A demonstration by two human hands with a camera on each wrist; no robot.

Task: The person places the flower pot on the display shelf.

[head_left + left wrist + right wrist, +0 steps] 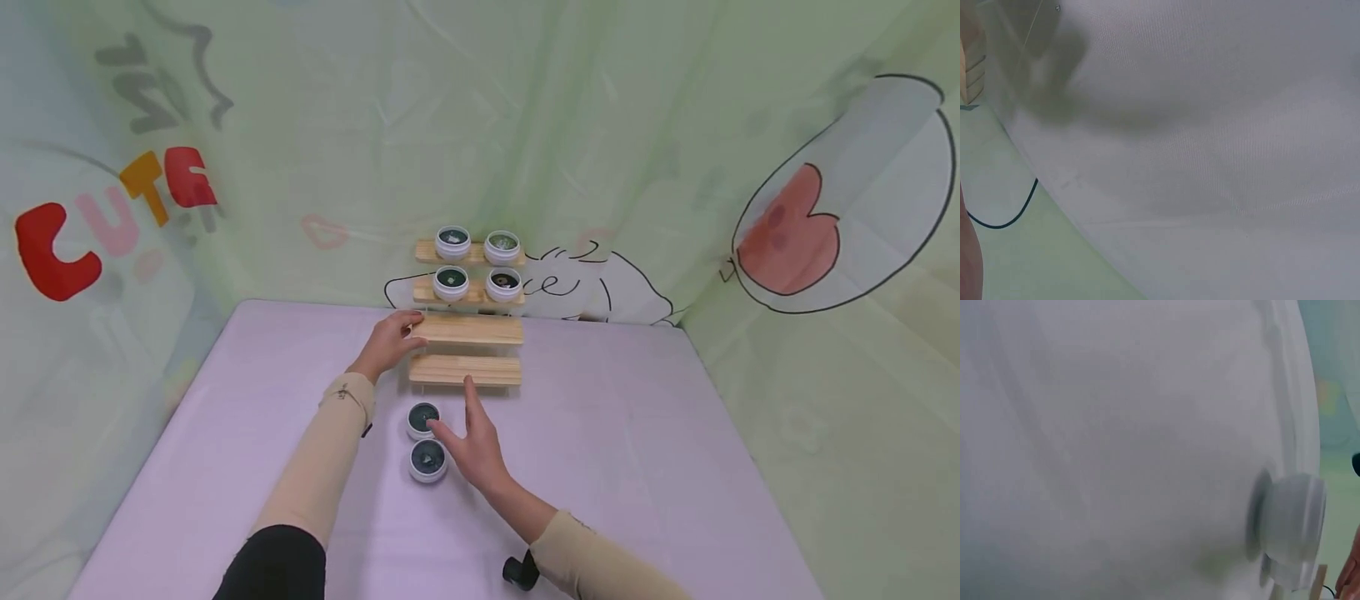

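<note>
Two round white jars [427,458] with dark tops stand beside my right hand [482,450], its fingers extended, grasping nothing. Beyond, my left hand [385,340] meets the left end of a four-tier wooden rack [465,370], its grip unclear; four similar jars [451,283] occupy the rear tiers.

Premises: a small curtained booth, apparently a staged work area; the type of building around it cannot be determined. Pale printed fabric [337,125] hangs behind and on both sides of a lilac-covered tabletop [615,417]. Prints are playful (colored letters [56,254] spell "CUTE" at left). A tiered wooden stand [468,331] near the back edge resembles a display.
</note>
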